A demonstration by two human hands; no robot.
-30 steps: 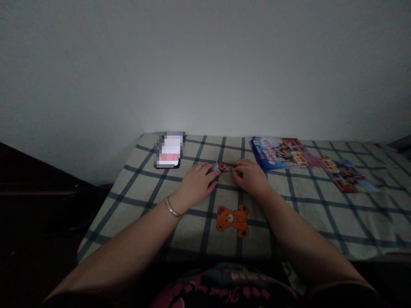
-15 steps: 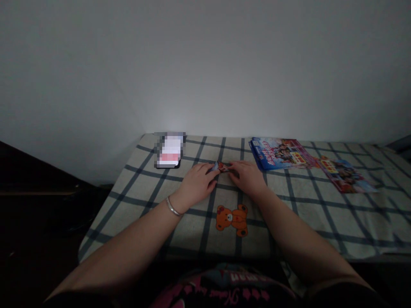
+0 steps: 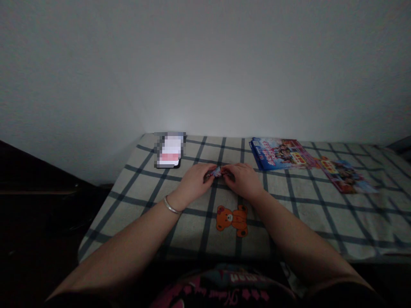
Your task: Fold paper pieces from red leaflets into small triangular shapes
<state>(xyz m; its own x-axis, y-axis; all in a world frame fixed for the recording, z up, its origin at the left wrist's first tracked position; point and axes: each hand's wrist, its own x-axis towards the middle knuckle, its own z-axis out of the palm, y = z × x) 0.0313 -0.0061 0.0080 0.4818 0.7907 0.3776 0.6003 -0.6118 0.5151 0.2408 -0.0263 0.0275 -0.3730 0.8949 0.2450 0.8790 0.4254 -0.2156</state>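
A small folded piece of printed paper (image 3: pixel 217 172) with red and blue colours sits between my two hands on the checked tablecloth (image 3: pixel 289 205). My left hand (image 3: pixel 192 184), with a silver bangle on its wrist, pinches the paper's left end with closed fingers. The paper's right end is pinched by my right hand (image 3: pixel 244 182). Both hands rest on the cloth near the table's far middle. Most of the paper is hidden by my fingers.
A lit phone (image 3: pixel 169 150) lies at the far left of the table by the white wall. A stack of colourful printed sheets (image 3: pixel 279 152) and a single sheet (image 3: pixel 345 175) lie at the far right. An orange bear print (image 3: pixel 231 219) marks the cloth near me.
My right hand has slid left along the paper toward my left hand, so the visible strip between them is shorter. The left hand has barely moved.
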